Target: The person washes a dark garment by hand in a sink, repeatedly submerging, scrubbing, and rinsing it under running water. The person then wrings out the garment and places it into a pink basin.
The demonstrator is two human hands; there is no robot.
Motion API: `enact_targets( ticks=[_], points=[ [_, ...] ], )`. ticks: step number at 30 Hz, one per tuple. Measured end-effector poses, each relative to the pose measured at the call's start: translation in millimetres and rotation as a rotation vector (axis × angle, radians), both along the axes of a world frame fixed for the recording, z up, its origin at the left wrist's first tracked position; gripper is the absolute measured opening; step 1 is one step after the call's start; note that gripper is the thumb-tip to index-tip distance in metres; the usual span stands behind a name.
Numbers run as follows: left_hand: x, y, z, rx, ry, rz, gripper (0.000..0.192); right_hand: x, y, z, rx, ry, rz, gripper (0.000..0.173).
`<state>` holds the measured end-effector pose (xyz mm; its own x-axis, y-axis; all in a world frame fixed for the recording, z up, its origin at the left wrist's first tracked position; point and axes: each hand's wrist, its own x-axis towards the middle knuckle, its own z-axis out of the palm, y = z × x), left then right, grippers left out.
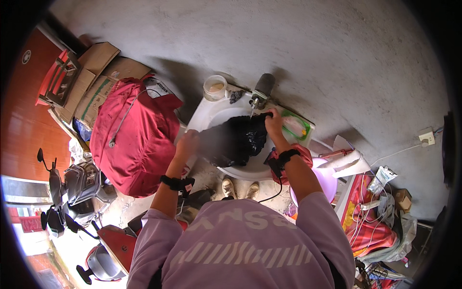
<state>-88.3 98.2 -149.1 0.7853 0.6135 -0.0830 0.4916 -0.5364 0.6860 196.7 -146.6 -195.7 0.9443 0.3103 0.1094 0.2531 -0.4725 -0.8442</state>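
A wet-looking black garment or cloth (pixel 231 139) is stretched between my two hands over a white washbasin (pixel 238 173). My left hand (pixel 187 142), blurred, grips its left end, beside the basin's left side. At the upper right, my right hand (pixel 274 121) holds the other end near the faucet (pixel 255 103), which has a dark cover (pixel 264 85) above it. A thin stream seems to come from the spout, though the cloth hides where it lands. Each wrist wears a black strap with a small device.
A clear plastic tub (pixel 215 88) and a dark scouring pad (pixel 236 96) sit on the basin's back left corner. A green tray (pixel 297 124) lies at the right. Red fabric (pixel 140 144) covers a bulky object at left. A purple basin (pixel 325 180) stands at lower right.
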Motion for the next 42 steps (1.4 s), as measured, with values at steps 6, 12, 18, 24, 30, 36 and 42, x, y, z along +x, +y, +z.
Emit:
enact_targets(
  ticks=[6,12,18,24,30,36,42],
  points=[
    [11,-15,21,-0.118,-0.149,-0.079,0.049,15,-11,34,0.638,0.695,-0.071,0.028],
    [52,-41,46,0.066,-0.171,-0.04,0.037,7,-28,41,0.783,1.072,0.095,0.025],
    [88,-19,48,0.376,-0.457,0.065,0.035,41,-67,56,0.962,1.043,-0.094,0.018],
    [129,-68,34,-0.512,-0.355,0.009,0.033,7,-57,58,0.756,1.088,0.118,0.012],
    [124,-76,29,-1.394,-0.503,0.151,0.03,-12,-56,68,0.625,0.879,0.326,0.05],
    [134,-95,26,-0.869,-0.27,-0.264,0.02,-43,-24,46,-0.051,0.175,0.615,0.102],
    [106,-70,21,-0.996,-0.297,-0.015,0.016,-27,-41,13,-0.542,0.065,0.59,0.102]
  ],
)
